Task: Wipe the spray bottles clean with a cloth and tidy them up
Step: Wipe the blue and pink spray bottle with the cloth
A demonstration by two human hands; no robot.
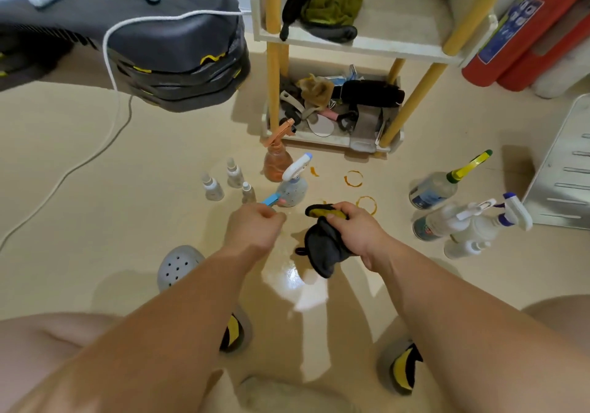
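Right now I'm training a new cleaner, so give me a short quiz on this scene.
1. True or false: the right hand grips the cloth.
2. How many small bottles stand left of the orange bottle? A two, B three, C five.
3. Fill in: ring stains mark the ____.
Key: 1 true; 2 B; 3 floor.

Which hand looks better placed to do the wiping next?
Right. The right hand already grips the dark cloth, close beside the left hand, which is busy holding a small blue object.
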